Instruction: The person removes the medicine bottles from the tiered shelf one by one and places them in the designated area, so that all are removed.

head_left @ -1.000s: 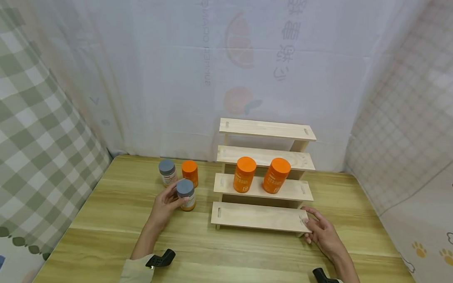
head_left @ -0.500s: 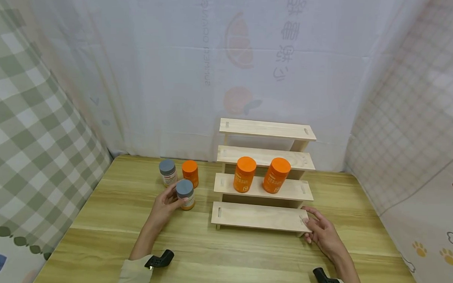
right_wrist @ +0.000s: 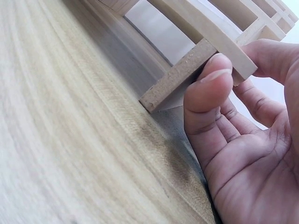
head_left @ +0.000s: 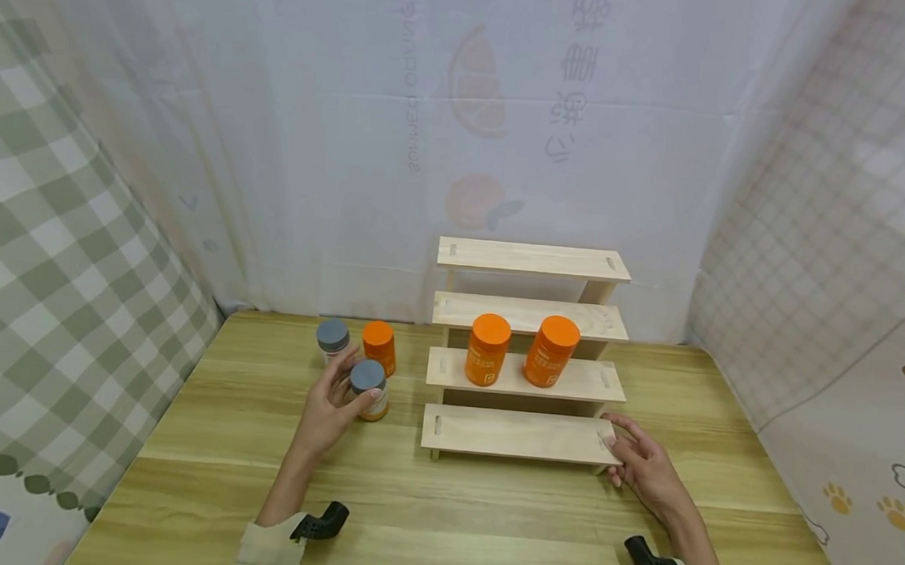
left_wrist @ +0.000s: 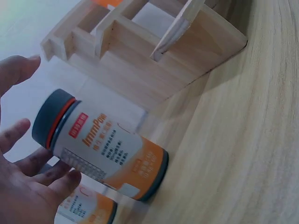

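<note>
A bottle (head_left: pixel 369 388) with a grey lid and an orange-and-white label stands upright on the table. My left hand (head_left: pixel 324 413) is around its left side, fingers spread; in the left wrist view the thumb (left_wrist: pixel 21 72) stands clear of the lid and the fingertips are beside the bottle. My right hand (head_left: pixel 646 470) grips the right end of the lowest board of a stepped wooden display rack (head_left: pixel 518 434), seen close up in the right wrist view. Two orange jars (head_left: pixel 487 350) stand on the rack's second step from the bottom.
Behind the left hand stand another grey-lidded bottle (head_left: pixel 333 336) and an orange jar (head_left: pixel 379 346), close together near the table's back edge. A white printed curtain (head_left: pixel 337 162) hangs behind the table (head_left: pixel 414 522), with patterned cloths at both sides.
My left hand's fingers have spread from the grey-lidded bottle, letting it go after a very slight shift left. The right hand stays at the rack.
</note>
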Demonstrator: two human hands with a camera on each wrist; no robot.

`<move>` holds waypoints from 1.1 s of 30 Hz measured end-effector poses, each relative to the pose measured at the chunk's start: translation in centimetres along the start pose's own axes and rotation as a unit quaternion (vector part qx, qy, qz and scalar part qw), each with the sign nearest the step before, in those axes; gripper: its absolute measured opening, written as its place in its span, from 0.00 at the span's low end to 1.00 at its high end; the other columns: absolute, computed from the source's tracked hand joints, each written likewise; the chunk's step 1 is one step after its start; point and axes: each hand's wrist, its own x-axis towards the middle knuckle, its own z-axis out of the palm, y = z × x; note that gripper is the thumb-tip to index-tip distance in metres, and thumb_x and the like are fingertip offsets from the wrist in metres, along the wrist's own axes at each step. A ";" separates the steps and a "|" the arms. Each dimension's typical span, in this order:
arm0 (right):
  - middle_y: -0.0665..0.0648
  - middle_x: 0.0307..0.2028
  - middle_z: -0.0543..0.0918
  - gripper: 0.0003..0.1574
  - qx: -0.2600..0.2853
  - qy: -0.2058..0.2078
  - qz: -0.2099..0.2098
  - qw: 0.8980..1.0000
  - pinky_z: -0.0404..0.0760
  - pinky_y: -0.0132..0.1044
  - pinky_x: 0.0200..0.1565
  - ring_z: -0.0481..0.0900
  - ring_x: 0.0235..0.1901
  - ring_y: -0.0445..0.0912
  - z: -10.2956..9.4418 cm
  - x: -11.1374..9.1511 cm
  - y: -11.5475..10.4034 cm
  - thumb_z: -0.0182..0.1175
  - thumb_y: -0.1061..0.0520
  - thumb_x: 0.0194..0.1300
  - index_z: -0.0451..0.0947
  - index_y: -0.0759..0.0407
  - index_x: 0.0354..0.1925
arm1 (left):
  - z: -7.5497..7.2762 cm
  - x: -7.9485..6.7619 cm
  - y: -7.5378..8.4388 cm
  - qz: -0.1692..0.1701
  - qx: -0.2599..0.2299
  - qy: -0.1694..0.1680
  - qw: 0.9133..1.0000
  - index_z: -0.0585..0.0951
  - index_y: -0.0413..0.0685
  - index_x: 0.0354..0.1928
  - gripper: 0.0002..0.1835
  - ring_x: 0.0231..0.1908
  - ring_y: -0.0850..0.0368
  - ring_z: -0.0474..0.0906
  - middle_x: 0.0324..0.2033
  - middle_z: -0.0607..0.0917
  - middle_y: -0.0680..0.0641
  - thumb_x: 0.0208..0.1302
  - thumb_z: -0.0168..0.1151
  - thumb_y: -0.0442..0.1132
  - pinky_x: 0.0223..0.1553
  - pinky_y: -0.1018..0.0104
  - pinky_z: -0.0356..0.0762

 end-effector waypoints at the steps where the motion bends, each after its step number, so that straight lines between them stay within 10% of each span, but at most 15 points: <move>1: 0.46 0.48 0.85 0.22 0.001 0.000 0.000 1.000 0.82 0.26 0.28 0.81 0.31 0.37 0.0 0.0 0.0 0.47 0.62 0.82 0.65 0.46 0.68 | 0.0 0.0 0.2 0.009 0.005 0.001 1.000 0.62 0.54 0.78 0.43 0.69 0.47 0.69 0.68 0.71 0.36 0.65 0.70 0.32 0.69 0.80 0.64; 18: 0.46 0.49 0.85 0.23 0.008 -0.005 -0.006 1.000 0.82 0.26 0.28 0.81 0.31 0.36 0.0 0.0 0.0 0.48 0.61 0.81 0.65 0.49 0.69 | 0.7 0.1 3.7 0.114 0.028 0.002 0.993 0.65 0.49 0.77 0.41 0.71 0.44 0.66 0.68 0.72 0.34 0.63 0.70 0.27 0.75 0.57 0.61; 28: 0.45 0.51 0.85 0.23 0.009 -0.007 -0.009 1.000 0.82 0.26 0.28 0.82 0.32 0.37 0.0 0.1 0.0 0.48 0.62 0.81 0.66 0.47 0.69 | 1.8 0.7 4.6 0.127 0.017 -0.024 0.991 0.63 0.38 0.76 0.40 0.70 0.37 0.67 0.66 0.73 0.32 0.64 0.68 0.26 0.72 0.71 0.66; 33: 0.45 0.50 0.85 0.23 0.010 -0.008 -0.008 1.000 0.82 0.26 0.28 0.82 0.32 0.37 -0.1 0.0 0.0 0.47 0.62 0.81 0.66 0.47 0.69 | 2.8 1.0 4.8 0.118 0.004 -0.039 0.992 0.64 0.46 0.77 0.40 0.71 0.36 0.67 0.67 0.72 0.32 0.64 0.68 0.27 0.74 0.54 0.66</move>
